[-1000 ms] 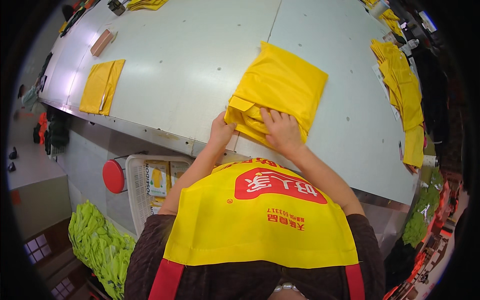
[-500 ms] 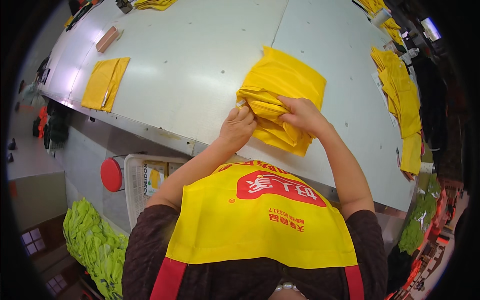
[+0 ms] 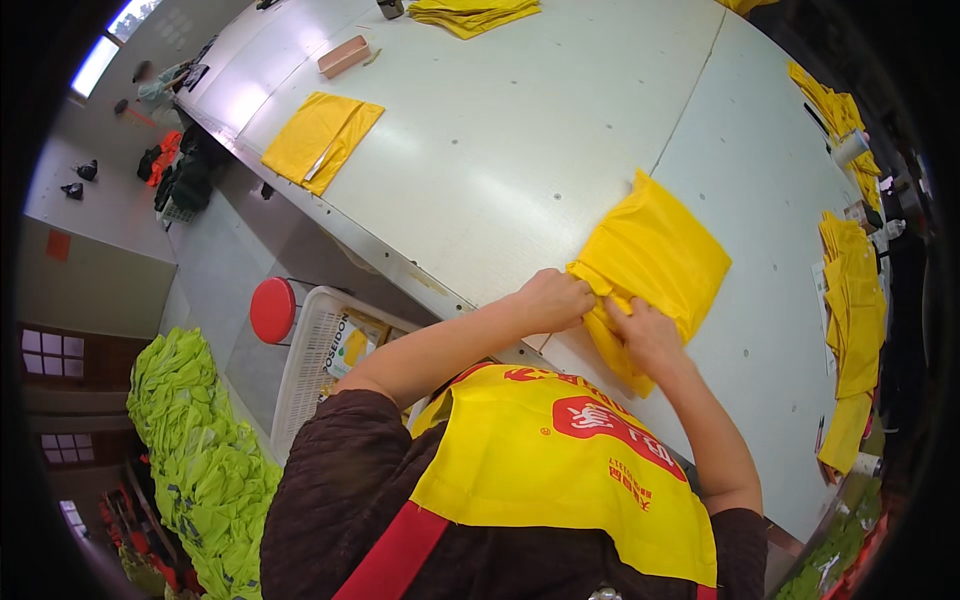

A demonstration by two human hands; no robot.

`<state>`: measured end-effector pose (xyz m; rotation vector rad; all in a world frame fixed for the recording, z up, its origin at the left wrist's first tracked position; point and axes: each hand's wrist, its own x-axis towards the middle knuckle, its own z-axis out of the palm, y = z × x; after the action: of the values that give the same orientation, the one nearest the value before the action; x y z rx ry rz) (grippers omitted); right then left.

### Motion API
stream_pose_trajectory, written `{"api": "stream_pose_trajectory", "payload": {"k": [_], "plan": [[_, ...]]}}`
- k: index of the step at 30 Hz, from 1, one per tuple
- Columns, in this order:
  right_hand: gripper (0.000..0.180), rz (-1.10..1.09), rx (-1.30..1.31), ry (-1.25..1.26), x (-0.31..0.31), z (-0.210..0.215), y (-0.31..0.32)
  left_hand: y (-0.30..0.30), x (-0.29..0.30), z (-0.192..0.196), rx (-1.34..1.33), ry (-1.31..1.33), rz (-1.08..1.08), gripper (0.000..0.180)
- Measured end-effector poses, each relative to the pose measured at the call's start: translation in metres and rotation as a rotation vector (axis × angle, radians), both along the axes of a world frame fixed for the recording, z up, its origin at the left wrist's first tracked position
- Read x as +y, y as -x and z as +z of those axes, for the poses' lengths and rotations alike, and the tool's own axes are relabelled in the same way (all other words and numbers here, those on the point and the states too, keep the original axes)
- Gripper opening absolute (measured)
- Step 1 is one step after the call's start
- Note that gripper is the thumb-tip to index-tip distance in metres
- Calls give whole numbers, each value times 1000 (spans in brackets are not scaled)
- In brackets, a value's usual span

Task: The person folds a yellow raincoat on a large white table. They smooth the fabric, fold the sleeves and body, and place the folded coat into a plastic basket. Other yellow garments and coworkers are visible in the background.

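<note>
A puffy, folded yellow garment point(image 3: 665, 260) lies on the table near its front edge. My left hand point(image 3: 558, 300) is closed on the bundle's near left corner, its fingers curled into the cloth. My right hand point(image 3: 645, 335) grips the near side, fingertips tucked into the folds; the cloth hides them in part. A flatter folded yellow garment point(image 3: 322, 140) rests apart, toward the far left of the table.
The pale metal table point(image 3: 480, 170) stretches ahead. On it are a pinkish tray point(image 3: 344, 56), a far yellow stack point(image 3: 470, 14) and yellow garments point(image 3: 852, 300) along the right edge. Beside me are a red stool point(image 3: 272, 310), a white basket point(image 3: 300, 390) and a lime-green heap point(image 3: 200, 450).
The view has turned left, so everything appears shifted rightward and down. Folds that showed on top of the bundle are now covered by a smooth yellow layer. Both hands stay on it.
</note>
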<state>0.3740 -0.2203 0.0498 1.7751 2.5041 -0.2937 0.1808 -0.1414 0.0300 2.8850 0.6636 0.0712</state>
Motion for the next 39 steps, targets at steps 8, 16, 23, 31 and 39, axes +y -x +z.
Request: {"api": "stream_pose_trajectory", "payload": {"k": [8,16,23,31,39], "plan": [[18,204,81,11,21,-21,-6,-19,-14,18,158,226,-115,13],[19,80,57,51,52,-37,-3,-94,-83,-20,-334,230,-195,16],[22,-82,445,209,25,5,-23,-79,-68,-12,-246,266,-50,13],[49,-395,-47,-155,-29,-3,-44,-77,-78,4,-331,69,-115,7],[49,-251,400,-328,-40,-49,-74,-90,-37,-9,-343,97,-103,17]]}}
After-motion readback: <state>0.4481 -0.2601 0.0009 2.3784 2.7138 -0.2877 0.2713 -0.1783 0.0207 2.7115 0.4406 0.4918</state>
